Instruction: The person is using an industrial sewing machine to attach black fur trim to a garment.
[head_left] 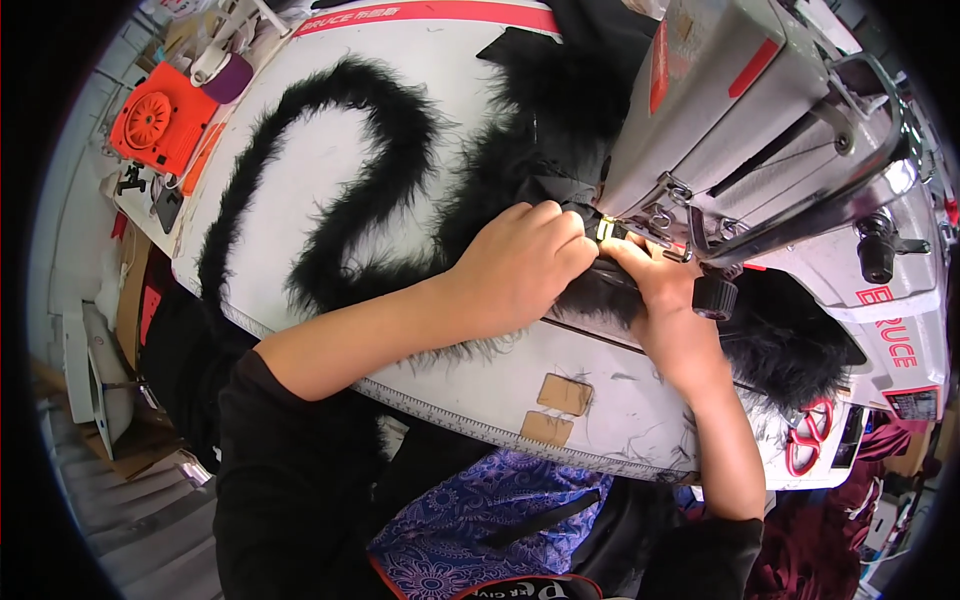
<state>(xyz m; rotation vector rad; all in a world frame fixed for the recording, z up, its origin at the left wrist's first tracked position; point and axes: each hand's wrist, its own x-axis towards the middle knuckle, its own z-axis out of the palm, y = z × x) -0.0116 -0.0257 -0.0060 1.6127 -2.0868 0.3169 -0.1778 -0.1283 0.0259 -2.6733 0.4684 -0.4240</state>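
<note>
A black fabric piece with shaggy fur [480,190] lies under the head of a sewing machine [700,130]. My left hand [525,265] is closed beside the needle area, its curled fingers pinching the black material. On the other side, my right hand [665,290] grips the fabric's edge, with its thumb pointing toward the lit presser foot [606,228]. Part of the right hand's fingers is hidden behind the machine. A long fur strip [375,95] loops over the white table to the left. More black fur [785,340] spreads to the right of my right hand.
The white sewing table [590,350] has a measuring tape [450,410] along its near edge. Red-handled scissors [808,440] lie at the right. An orange fan-like device [155,118] and a purple container [228,78] stand at the far left. A metal lever [850,185] juts from the machine.
</note>
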